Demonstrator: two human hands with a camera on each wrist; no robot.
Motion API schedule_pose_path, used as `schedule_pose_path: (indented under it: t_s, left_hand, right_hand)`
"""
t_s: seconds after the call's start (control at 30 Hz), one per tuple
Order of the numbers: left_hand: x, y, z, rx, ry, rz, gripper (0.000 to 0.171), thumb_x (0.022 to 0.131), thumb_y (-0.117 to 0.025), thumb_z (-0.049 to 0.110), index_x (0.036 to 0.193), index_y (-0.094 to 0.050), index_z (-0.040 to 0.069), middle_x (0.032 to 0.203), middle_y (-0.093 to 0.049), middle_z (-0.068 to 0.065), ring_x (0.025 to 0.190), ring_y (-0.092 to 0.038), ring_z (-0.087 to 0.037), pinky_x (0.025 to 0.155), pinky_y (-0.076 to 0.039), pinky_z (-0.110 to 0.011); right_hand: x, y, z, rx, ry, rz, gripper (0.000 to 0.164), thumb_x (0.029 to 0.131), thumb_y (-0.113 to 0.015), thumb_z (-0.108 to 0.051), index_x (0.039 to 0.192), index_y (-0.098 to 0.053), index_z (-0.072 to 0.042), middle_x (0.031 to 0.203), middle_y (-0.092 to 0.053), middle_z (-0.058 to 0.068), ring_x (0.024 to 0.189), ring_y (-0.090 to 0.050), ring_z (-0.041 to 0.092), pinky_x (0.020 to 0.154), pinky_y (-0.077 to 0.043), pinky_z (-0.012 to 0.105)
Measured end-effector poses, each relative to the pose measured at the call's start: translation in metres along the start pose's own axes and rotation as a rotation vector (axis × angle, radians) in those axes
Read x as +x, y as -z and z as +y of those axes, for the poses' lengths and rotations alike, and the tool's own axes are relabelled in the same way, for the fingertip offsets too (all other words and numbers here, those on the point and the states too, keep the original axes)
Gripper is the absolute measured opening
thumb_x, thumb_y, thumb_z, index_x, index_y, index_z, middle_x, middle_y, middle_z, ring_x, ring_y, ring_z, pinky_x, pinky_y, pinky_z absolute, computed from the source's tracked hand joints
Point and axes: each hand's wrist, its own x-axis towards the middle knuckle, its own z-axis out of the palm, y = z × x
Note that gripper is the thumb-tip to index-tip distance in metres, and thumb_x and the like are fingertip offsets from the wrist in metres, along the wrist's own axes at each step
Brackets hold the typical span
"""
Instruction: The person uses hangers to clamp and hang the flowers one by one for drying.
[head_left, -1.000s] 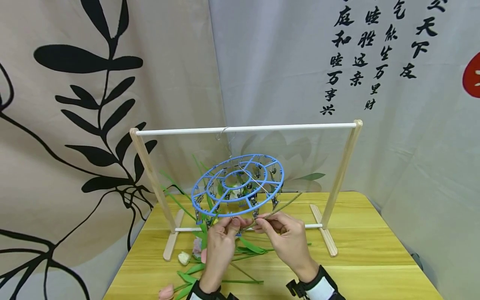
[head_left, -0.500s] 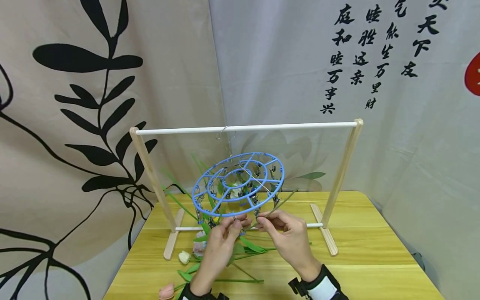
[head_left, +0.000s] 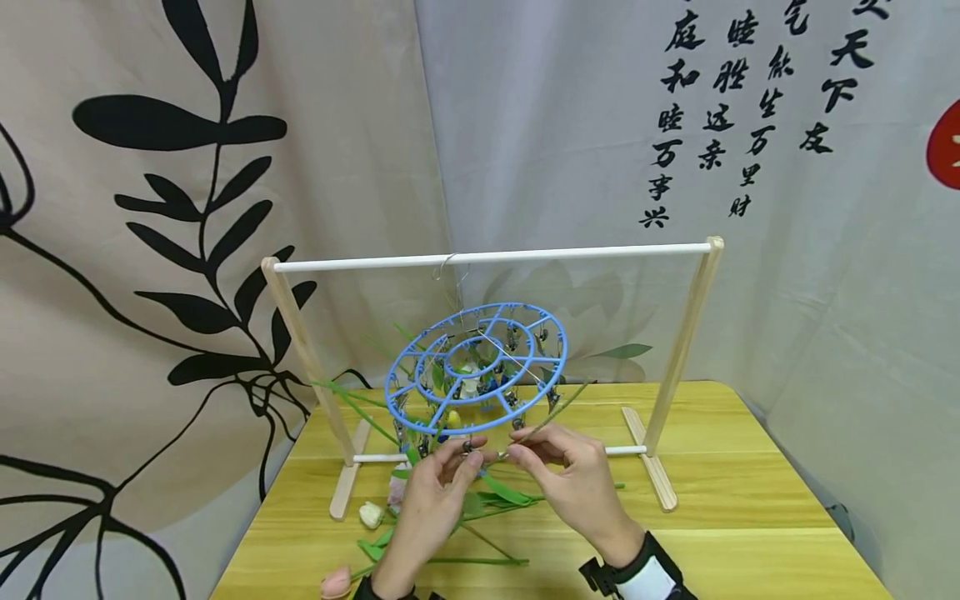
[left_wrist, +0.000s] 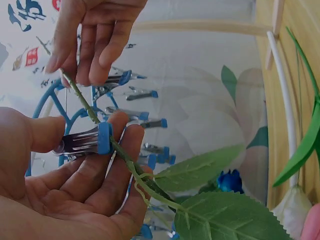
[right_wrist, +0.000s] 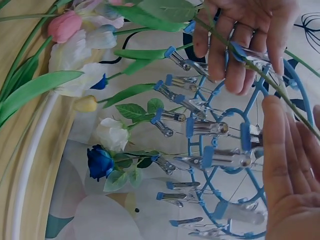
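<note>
pinching a little silver metal clip with blue tips in the left fingers and a skinny green leafy stem in the right fingers, both just below the front rim of that round blue plastic hanger

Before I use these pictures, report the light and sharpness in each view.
Head: bright, table evenly lit; left wrist: dimmer, held clip glinting, bottom leaf crisp; right wrist: also dim, one lower clip pale and hazy, blue rose distinct.
</note>
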Motion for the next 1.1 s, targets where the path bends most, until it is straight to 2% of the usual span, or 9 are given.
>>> schedule_pose_path:
  t_s: [0.1, 0.17, 0.27, 0.33, 0.4, 0.53, 0.73, 0.97, 1.1]
  left_hand:
    - [-0.001, 0.003, -0.002, 0.030, 0.003, 0.020, 0.039, 0.121, -0.066, 0.037, 0.153, -0.073, 0.016, 0.131, -0.088, -0.006, 0.131, -0.083, -0.031, 0.106, -0.067, -0.026]
    - [-0.001, 0.006, -0.002, 0.046, 0.008, 0.047, 0.038, 0.121, -0.066, 0.038, 0.152, -0.074, 0.016, 0.129, -0.089, -0.003, 0.130, -0.083, -0.025, 0.104, -0.067, -0.024]
    - [-0.001, 0.012, -0.003, 0.024, 0.033, 0.064, 0.038, 0.121, -0.066, 0.038, 0.151, -0.074, 0.014, 0.129, -0.088, -0.004, 0.104, -0.086, -0.018, 0.086, -0.068, -0.026]
    - [0.000, 0.017, -0.003, 0.021, 0.048, 0.075, 0.037, 0.122, -0.065, 0.038, 0.147, -0.075, 0.013, 0.130, -0.088, -0.005, 0.094, -0.083, -0.012, 0.082, -0.063, -0.024]
    - [0.001, 0.020, -0.003, 0.032, 0.052, 0.081, 0.035, 0.122, -0.065, 0.038, 0.143, -0.078, 0.014, 0.130, -0.088, -0.005, 0.096, -0.083, -0.015, 0.083, -0.061, -0.026]
    - [0.003, 0.025, -0.004, 0.103, 0.052, 0.112, 0.033, 0.122, -0.063, 0.042, 0.138, -0.081, 0.020, 0.127, -0.089, 0.003, 0.129, -0.081, -0.018, 0.103, -0.060, -0.025]
    - [0.001, 0.033, -0.006, 0.103, 0.057, 0.138, 0.033, 0.122, -0.064, 0.043, 0.141, -0.080, 0.021, 0.129, -0.088, 0.004, 0.130, -0.081, -0.019, 0.107, -0.064, -0.027]
    - [-0.013, 0.041, -0.003, 0.220, 0.079, 0.207, 0.048, 0.121, -0.066, 0.046, 0.158, -0.071, 0.017, 0.136, -0.087, 0.001, 0.137, -0.080, -0.030, 0.119, -0.063, -0.063]
    - [-0.025, 0.045, -0.005, 0.262, 0.058, 0.273, 0.040, 0.120, -0.070, 0.040, 0.155, -0.074, 0.021, 0.134, -0.086, 0.001, 0.129, -0.082, -0.026, 0.116, -0.065, -0.061]
  right_hand:
    - [-0.004, 0.002, 0.002, 0.005, -0.005, -0.021, 0.017, 0.102, -0.085, 0.007, 0.115, -0.085, -0.004, 0.105, -0.088, 0.010, 0.086, -0.089, 0.019, 0.079, -0.072, 0.024]
    - [-0.008, 0.004, 0.004, 0.000, -0.009, -0.031, 0.020, 0.102, -0.085, 0.007, 0.117, -0.085, -0.006, 0.104, -0.088, 0.009, 0.085, -0.088, 0.018, 0.078, -0.071, 0.023]
    - [-0.016, 0.008, 0.009, -0.020, -0.043, -0.044, 0.023, 0.102, -0.085, 0.006, 0.118, -0.086, -0.011, 0.102, -0.089, 0.005, 0.084, -0.087, 0.015, 0.077, -0.071, 0.022]
    - [-0.021, 0.012, 0.013, -0.050, -0.071, -0.052, 0.023, 0.103, -0.085, 0.004, 0.117, -0.086, -0.015, 0.101, -0.089, 0.002, 0.084, -0.087, 0.013, 0.077, -0.070, 0.022]
    - [-0.027, 0.016, 0.017, -0.077, -0.103, -0.063, 0.021, 0.105, -0.085, 0.001, 0.115, -0.086, -0.018, 0.100, -0.089, -0.001, 0.082, -0.086, 0.011, 0.076, -0.070, 0.022]
    - [-0.039, 0.025, 0.026, -0.162, -0.202, -0.117, 0.016, 0.107, -0.085, -0.006, 0.111, -0.086, -0.022, 0.096, -0.088, -0.006, 0.080, -0.084, 0.006, 0.073, -0.070, 0.023]
    - [-0.055, 0.027, 0.041, -0.231, -0.369, -0.348, 0.008, 0.110, -0.084, -0.014, 0.109, -0.087, -0.021, 0.096, -0.086, -0.007, 0.079, -0.074, -0.003, 0.069, -0.065, 0.021]
    - [-0.081, -0.003, 0.059, -0.222, -0.411, -0.652, 0.003, 0.108, -0.087, -0.015, 0.109, -0.088, -0.013, 0.099, -0.084, -0.007, 0.081, -0.067, -0.010, 0.070, -0.060, 0.017]
    - [-0.089, -0.016, 0.061, -0.232, -0.415, -0.763, 0.005, 0.105, -0.090, -0.013, 0.108, -0.087, -0.016, 0.096, -0.080, -0.011, 0.083, -0.065, -0.010, 0.073, -0.059, 0.016]
